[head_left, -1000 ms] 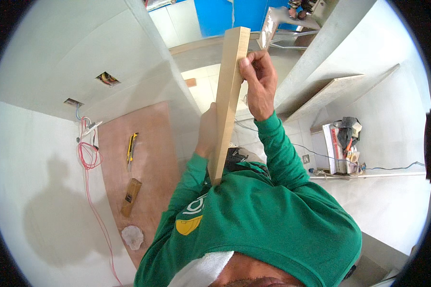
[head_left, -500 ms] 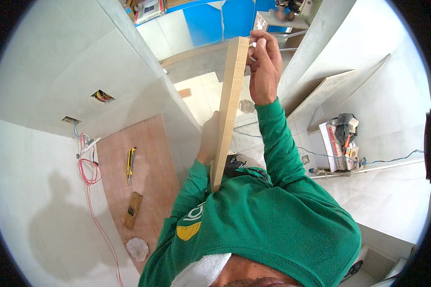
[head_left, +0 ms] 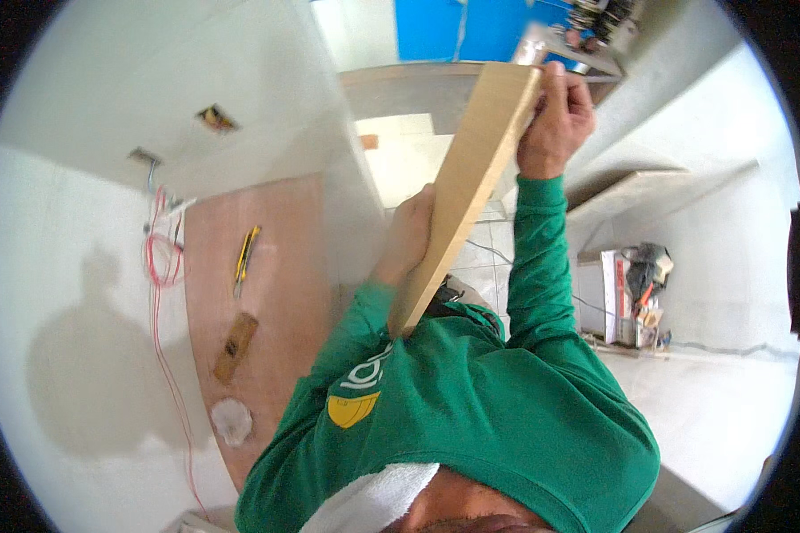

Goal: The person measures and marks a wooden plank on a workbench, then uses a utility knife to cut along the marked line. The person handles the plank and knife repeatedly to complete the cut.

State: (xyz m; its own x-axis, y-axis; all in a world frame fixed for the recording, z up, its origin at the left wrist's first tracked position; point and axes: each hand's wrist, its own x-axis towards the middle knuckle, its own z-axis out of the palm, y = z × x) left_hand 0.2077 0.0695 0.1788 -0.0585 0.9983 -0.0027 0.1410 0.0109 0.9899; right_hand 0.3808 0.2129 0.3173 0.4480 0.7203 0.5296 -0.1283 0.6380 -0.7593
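Note:
A long, light wood-coloured board (head_left: 478,147) slants away from my chest, its far end toward the right. My left hand (head_left: 407,235) grips its left side near the middle, the fingers partly hidden by the board. At the far end, my right hand (head_left: 556,124) is closed against the right edge with the fingers bent. What it pinches, if anything, is hidden now. The board's near end touches or nearly touches my green shirt.
On a reddish plywood sheet (head_left: 280,258) at left lie a yellow utility knife (head_left: 246,256), a wooden hand plane (head_left: 236,348) and a whitish crumpled lump (head_left: 232,421). A red cord (head_left: 157,338) hangs beside it. At right are leaning panels (head_left: 627,194) and a box of tools (head_left: 611,293).
The board's far end has swung right and its broad face has turned into view. My right hand has moved right with it; the small white thing seen in its fingers earlier no longer shows.

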